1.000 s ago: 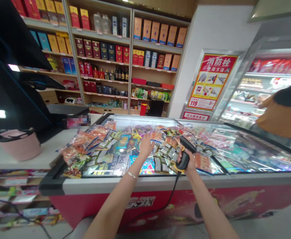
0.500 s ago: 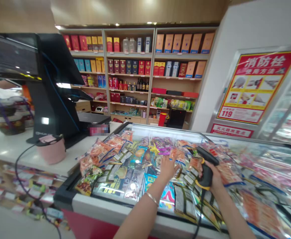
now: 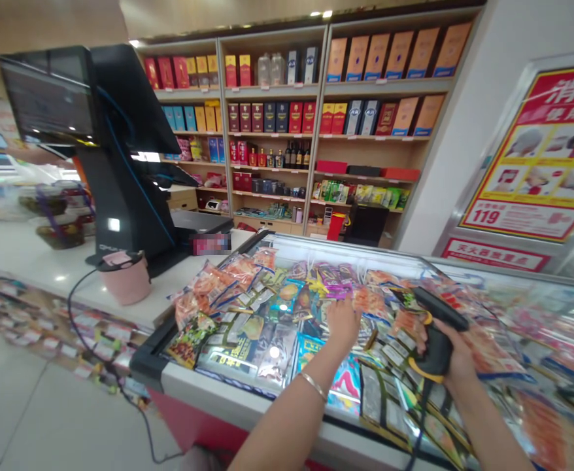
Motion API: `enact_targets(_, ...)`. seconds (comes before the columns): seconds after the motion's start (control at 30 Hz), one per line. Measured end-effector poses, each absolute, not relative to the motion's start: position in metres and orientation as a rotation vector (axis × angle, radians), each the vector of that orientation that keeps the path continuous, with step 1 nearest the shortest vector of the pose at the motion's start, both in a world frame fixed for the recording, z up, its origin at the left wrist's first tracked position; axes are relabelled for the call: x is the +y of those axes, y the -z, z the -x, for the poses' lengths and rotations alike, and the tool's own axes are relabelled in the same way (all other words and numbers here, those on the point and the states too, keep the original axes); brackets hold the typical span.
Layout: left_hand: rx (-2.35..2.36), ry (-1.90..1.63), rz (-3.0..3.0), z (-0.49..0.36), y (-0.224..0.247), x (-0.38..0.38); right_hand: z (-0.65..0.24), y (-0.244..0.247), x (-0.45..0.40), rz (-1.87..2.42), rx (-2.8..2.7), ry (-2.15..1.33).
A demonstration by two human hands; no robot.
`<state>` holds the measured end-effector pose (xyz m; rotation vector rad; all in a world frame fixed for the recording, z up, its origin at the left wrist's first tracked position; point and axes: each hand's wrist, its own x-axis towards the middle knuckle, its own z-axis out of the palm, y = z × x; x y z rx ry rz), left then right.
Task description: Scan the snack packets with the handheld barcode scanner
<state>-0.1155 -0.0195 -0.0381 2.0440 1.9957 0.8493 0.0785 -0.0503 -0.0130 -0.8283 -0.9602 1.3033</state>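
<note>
My left hand [image 3: 343,324], with a bracelet at its wrist, reaches over the snack packets. Its fingers curl down at a purple packet [image 3: 340,290]; whether they grip it is hidden. To its right, my right hand [image 3: 456,353] is wrapped round a black and yellow barcode scanner [image 3: 434,347], whose cable hangs down over the front edge. Orange-red packets [image 3: 371,301] lie between the hands, and a blue packet [image 3: 311,350] lies beside my left forearm. All these packets are spread on the glass-topped freezer [image 3: 208,387].
A counter [image 3: 164,304] on the left bears a black checkout terminal [image 3: 125,163] and a pink bucket [image 3: 126,281]. A black cable [image 3: 85,340] hangs beside it. Shelves [image 3: 273,93] of boxes and bottles stand behind. Part of another person's arm [image 3: 39,154] shows behind the terminal.
The view has shifted, so most things sit further right. My left hand's fingers, spread before, are now curled together near the purple packet. The scanner stays in my right hand.
</note>
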Motion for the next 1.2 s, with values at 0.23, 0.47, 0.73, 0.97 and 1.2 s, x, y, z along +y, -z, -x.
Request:
enact_targets(0.23,2.024,-0.760,-1.965,0.119,0.033,-0.020,-0.076,0.010,-0.052,0.816,-0.954,-1.291)
enact_targets(0.47,2.019,-0.716,-2.038,0.119,0.037,-0.019,-0.076,0.010,-0.053,0.833,-0.953,-1.297)
enact_targets(0.73,1.877,-0.957,-1.880,0.123,0.033,-0.009,-0.079,0.017,-0.049,0.815,-0.932,-1.329)
enact_targets(0.97,1.475,-1.559,-1.788,0.128,0.028,-0.003,-0.079,0.019,-0.048,0.776,-0.957,-1.308)
enact_targets(1.2,1.315,-1.669,-2.030,0.124,0.025,-0.013,-0.076,0.018,-0.052,0.772,-0.955,-1.357)
